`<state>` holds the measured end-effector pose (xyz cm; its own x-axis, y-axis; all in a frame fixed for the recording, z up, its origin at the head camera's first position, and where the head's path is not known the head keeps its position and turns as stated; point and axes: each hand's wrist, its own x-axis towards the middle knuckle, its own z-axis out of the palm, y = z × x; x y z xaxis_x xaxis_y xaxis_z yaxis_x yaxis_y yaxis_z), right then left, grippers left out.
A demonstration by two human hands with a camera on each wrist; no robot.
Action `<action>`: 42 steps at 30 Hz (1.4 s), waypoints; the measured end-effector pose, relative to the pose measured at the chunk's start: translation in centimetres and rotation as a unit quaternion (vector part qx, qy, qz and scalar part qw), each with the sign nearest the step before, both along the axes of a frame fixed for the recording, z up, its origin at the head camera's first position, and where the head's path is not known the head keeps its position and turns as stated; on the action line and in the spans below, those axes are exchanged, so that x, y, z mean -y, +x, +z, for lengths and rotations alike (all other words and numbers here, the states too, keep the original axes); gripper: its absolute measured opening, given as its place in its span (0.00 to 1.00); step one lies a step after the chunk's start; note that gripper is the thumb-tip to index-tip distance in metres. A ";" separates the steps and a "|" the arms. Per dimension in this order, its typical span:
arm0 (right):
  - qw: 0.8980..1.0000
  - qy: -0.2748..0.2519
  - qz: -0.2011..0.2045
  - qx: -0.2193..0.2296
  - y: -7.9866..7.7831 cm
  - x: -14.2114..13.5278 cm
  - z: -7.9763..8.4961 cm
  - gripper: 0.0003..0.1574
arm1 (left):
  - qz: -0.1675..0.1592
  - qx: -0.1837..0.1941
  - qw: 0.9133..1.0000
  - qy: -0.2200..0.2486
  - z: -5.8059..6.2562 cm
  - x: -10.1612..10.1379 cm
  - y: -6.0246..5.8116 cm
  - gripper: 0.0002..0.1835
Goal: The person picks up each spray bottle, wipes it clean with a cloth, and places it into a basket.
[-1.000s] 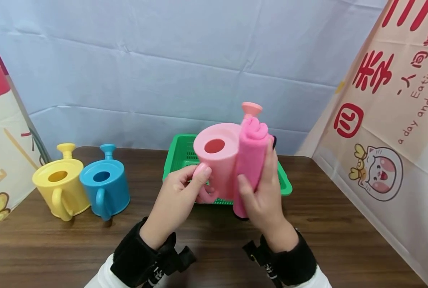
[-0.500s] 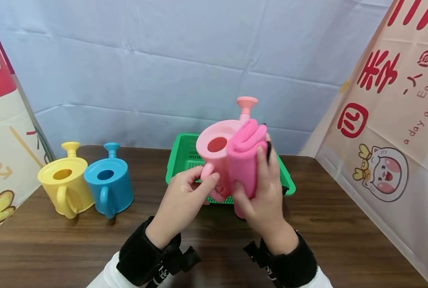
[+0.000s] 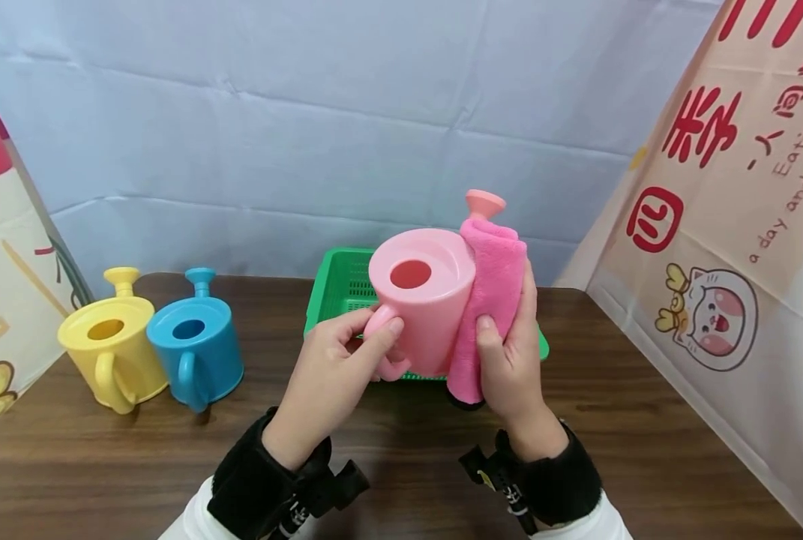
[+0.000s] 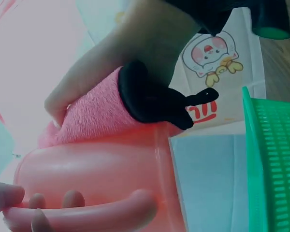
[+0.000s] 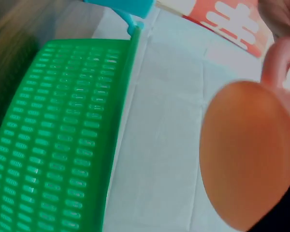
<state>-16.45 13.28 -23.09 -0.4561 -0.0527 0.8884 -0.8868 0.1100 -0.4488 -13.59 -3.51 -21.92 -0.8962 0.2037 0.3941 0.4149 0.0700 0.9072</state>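
A pink toy watering can [image 3: 428, 330] hangs over the green basket, held by its handle in my left hand [image 3: 334, 364]. Its round opening faces up, and its spout head [image 3: 485, 202] rises at the far right. My right hand [image 3: 514, 367] grips a folded bright pink cloth [image 3: 494, 277] against the can's right side, thumb on the near face. In the left wrist view, the fluffy cloth [image 4: 94, 113] with black trim lies along the can's wall [image 4: 96, 164], and fingers [image 4: 5, 195] wrap the handle. The right wrist view shows the can's base [image 5: 249, 152].
Behind and below the can stands a green perforated basket [image 3: 315, 307]. A yellow watering can [image 3: 127, 352] and a blue one [image 3: 202, 349] stand side by side on the left of the brown wooden table [image 3: 239, 457]. A pale cloth backdrop [image 3: 273, 150] closes the far side.
The right hand has swung the cloth from the can's near right side outward to the right, uncovering more of the wall. The left hand keeps the handle; the can has turned slightly.
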 end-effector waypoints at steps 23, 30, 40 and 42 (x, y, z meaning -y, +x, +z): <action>0.959 0.100 -0.185 -0.189 -0.7 0.8 -1.2 0.37 | -0.025 0.018 1.000 -0.005 -0.6 0.1 -0.4 0.10; 1.000 -0.019 0.013 -0.001 0.0 -0.4 0.3 0.36 | 0.016 -0.008 0.999 -0.031 -0.1 -0.2 0.1 0.07; 1.000 -0.006 -0.005 0.026 0.2 -0.2 0.1 0.39 | 0.007 0.001 1.000 -0.010 -0.1 -0.1 0.3 0.09; 0.999 0.017 -0.029 0.007 0.2 -0.1 -0.1 0.40 | 0.012 0.002 1.000 -0.020 0.0 -0.2 0.3 0.09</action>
